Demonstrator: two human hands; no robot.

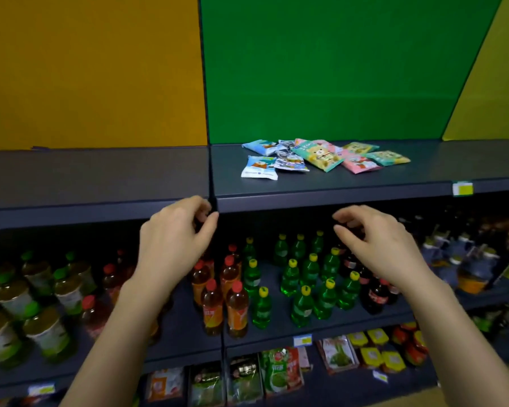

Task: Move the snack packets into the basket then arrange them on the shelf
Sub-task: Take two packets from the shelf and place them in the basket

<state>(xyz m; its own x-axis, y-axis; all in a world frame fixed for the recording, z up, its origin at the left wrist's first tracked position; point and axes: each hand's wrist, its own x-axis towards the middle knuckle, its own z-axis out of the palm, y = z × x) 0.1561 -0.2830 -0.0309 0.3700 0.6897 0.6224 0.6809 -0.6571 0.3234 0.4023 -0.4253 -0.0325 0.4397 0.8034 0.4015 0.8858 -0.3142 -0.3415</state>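
- Now the snack packets (321,156) lie flat in a small heap on the top shelf (365,188), in front of the green wall (335,69).
- A white and blue packet (259,168) is at the front left of the heap, nearest the edge.
- A pink packet (362,164) and a green packet (391,157) are on the right side.
- The left hand (174,239) is up in front of the shelf edge. Its fingers are loosely bent and it holds nothing.
- The right hand (376,242) is up beside it, well apart. Its fingers are loosely bent too, with nothing in them.
- Neither hand touches a packet.
- Green bottles (306,274) and orange bottles (229,304) stand on the shelf below the hands.
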